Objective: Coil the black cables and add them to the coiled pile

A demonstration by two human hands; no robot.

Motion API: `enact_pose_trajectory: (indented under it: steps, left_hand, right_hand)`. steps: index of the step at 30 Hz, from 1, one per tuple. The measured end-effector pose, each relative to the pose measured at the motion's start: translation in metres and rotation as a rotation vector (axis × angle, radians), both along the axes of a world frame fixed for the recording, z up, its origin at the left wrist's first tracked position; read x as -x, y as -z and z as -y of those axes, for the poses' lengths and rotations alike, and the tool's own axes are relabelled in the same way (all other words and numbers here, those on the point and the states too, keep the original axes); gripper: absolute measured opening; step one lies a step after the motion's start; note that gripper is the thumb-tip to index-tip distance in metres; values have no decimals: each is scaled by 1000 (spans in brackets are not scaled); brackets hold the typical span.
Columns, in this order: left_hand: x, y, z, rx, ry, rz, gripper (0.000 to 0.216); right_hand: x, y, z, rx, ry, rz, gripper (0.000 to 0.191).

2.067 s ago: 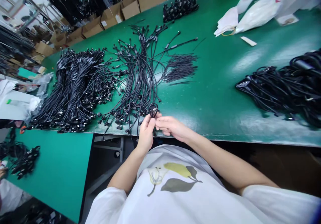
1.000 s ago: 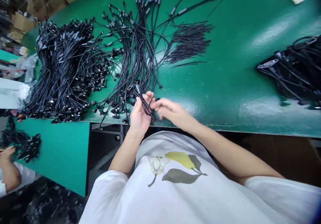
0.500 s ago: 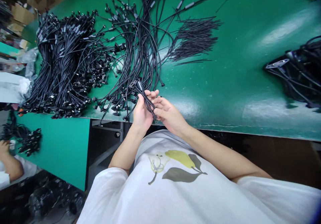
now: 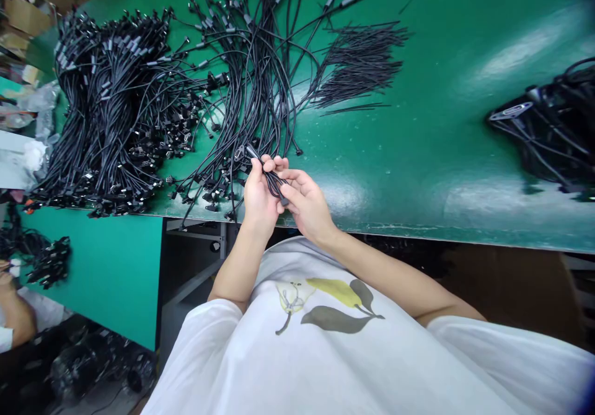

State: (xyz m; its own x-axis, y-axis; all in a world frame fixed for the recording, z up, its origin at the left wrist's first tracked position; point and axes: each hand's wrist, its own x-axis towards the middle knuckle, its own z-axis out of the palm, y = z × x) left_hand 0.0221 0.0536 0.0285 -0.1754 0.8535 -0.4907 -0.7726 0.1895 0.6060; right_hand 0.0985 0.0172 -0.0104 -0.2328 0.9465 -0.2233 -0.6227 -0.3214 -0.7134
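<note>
A folded black cable (image 4: 273,183) with a connector at its upper left end lies across both hands, near the table's front edge. My left hand (image 4: 261,195) is closed round it, thumb and fingers on either side. From the right, my right hand (image 4: 307,201) pinches the lower end of the folded loops. Parts of the cable are hidden by the fingers. Just beyond my hands spreads a loose pile of black cables (image 4: 253,87) with grey sleeves and small connectors. To its right lies a heap of short thin black ties (image 4: 360,62).
A large stack of black cables (image 4: 109,105) covers the left of the green table (image 4: 432,136). At the right sits a dark bundle of cables (image 4: 553,124), seemingly in plastic. Another person's arm (image 4: 16,310) shows at lower left beside a smaller cable bunch (image 4: 49,263).
Both hands have shifted slightly up and left with the folded cable. My fingers have closed further around its loops. The view has also shifted a little.
</note>
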Motion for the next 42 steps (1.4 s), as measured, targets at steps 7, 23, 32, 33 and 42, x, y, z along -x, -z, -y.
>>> enact_pose_trajectory:
  steps: [7,23,32,33,42]
  left_hand:
    - [6,-8,-10,-31,-34,-98,36]
    - [-6,7,0,26,-49,-136,35]
    - [-7,7,-1,100,-15,-81,38]
    - [-7,7,-1,102,-22,-82,38]
    - [-5,5,1,160,30,-55,31]
  right_hand:
    - [-13,13,-1,-245,-167,187,52]
    - [-14,12,-2,-76,-103,210,45]
    - [-17,8,-7,-95,-120,211,37]
    - [-19,7,-8,-98,-155,200,37]
    - [-23,6,-11,-124,-275,255,39]
